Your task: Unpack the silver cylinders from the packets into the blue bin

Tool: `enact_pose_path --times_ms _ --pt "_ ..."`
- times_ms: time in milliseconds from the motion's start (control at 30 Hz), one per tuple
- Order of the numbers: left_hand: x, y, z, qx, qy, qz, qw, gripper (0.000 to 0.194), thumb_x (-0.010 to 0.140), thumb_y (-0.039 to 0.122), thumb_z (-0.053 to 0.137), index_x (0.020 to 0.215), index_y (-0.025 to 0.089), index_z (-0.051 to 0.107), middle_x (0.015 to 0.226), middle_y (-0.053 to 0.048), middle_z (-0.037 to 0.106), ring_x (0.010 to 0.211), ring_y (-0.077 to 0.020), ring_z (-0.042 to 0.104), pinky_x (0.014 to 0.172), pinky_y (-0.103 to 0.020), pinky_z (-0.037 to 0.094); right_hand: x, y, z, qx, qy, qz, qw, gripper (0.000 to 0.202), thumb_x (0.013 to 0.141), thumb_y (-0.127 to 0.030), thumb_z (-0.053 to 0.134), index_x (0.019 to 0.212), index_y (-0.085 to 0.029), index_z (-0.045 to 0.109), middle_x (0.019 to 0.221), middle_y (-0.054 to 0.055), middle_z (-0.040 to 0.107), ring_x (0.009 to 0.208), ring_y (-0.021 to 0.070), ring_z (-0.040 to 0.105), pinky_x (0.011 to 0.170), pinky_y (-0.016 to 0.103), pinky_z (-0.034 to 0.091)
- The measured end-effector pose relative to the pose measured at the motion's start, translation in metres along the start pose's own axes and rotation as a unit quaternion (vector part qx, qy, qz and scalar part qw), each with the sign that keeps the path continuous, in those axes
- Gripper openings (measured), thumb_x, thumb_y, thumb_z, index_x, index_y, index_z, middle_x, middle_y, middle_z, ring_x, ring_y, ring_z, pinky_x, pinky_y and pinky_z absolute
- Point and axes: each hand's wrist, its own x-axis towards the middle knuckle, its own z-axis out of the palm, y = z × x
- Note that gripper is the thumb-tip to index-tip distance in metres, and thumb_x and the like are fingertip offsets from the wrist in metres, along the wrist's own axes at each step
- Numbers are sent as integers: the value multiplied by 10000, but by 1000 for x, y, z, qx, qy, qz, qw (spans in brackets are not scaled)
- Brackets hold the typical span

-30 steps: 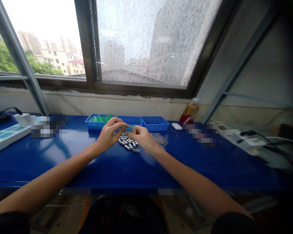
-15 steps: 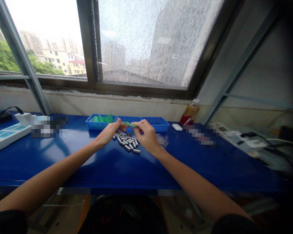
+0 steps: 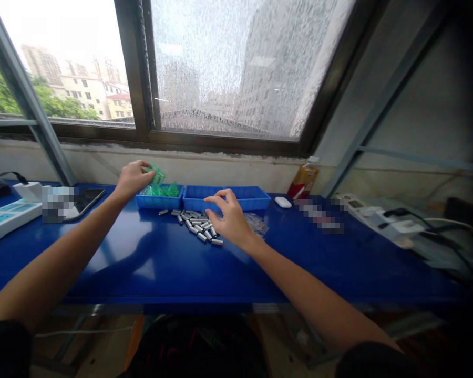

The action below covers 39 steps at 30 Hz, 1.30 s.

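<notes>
My left hand (image 3: 136, 178) is closed on a small green plastic bag (image 3: 156, 174), raised just above the left blue bin (image 3: 157, 203). More green plastic pieces (image 3: 163, 190) fill that bin. Over the table in front of the other blue bins, my right hand (image 3: 229, 218) has its thumb and fingers apart with nothing between them. Beside and below it lies a loose pile of short silver metal cylinders (image 3: 199, 228). A clear plastic bag (image 3: 257, 223) rests partly behind my right wrist; its contents are too small to make out.
At the left are a white power strip (image 3: 10, 220) and a phone (image 3: 87, 201). A white rounded case (image 3: 283, 202) and a drink bottle (image 3: 304, 179) stand at the back right. Another power strip with plugs (image 3: 392, 227) lies at the right, below the window.
My left hand has moved left to above the left bin with the green bag. My right hand has let go of the green piece and its fingers have spread.
</notes>
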Motion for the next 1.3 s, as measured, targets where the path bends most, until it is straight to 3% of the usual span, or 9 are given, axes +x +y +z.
enact_pose_path --times_ms 100,200,300,500,633,800,933,1100,1300 --pt "14 -5 5 81 10 4 997 453 671 317 571 1074 114 614 907 -104 677 808 -237 619 671 -275 458 0 1 1 1 -12 6 1000 228 775 -185 548 995 -198 609 961 77 465 938 190 490 853 360 426" --pt "17 -1 17 130 -31 15 991 467 660 314 574 1080 116 621 952 -126 673 881 -271 612 714 -293 463 -1 1 2 1 -20 -2 1000 209 780 -194 547 978 -194 614 950 73 461 937 184 488 862 352 423" --pt "17 8 30 146 -71 21 987 456 665 327 573 1070 125 633 950 -132 678 900 -287 611 734 -308 466 -1 0 3 1 -20 -1 1000 194 781 -204 552 962 -181 619 945 76 459 927 178 487 862 344 423" --pt "16 17 51 194 -80 48 977 361 694 353 565 979 156 668 958 -146 676 952 -319 598 757 -335 463 0 1 2 -10 -21 5 1000 183 786 -234 559 952 -192 621 952 73 473 925 180 490 854 350 415" --pt "11 14 59 200 -81 44 976 316 724 380 552 941 181 667 939 -147 677 923 -311 606 735 -336 461 7 8 -9 -52 -70 -2 996 183 799 -275 550 940 -190 630 895 67 551 875 189 493 820 349 400" --pt "8 9 65 192 -68 28 979 364 777 435 493 994 178 632 987 -170 657 913 -309 610 712 -347 458 15 39 -32 -112 -118 81 983 221 816 -328 520 930 -175 632 779 49 605 775 176 522 730 301 386" --pt "14 6 67 179 -81 35 980 365 772 442 497 952 159 641 944 -169 666 871 -292 621 679 -322 459 12 56 -33 -122 -204 120 964 248 799 -352 533 937 -180 647 752 45 630 695 163 546 637 267 365" --pt "23 3 63 157 -123 49 979 368 805 386 420 974 144 639 802 -96 691 644 -188 628 542 -237 442 6 48 -23 -84 -302 103 944 306 784 -354 548 1022 -186 640 736 41 656 655 163 568 599 254 365" --pt "32 17 58 202 -200 63 957 302 739 308 463 741 115 695 581 -99 656 545 -199 597 525 -248 429 6 40 -22 -81 -308 90 944 322 788 -348 550 1047 -178 636 825 68 673 735 185 592 655 264 391"
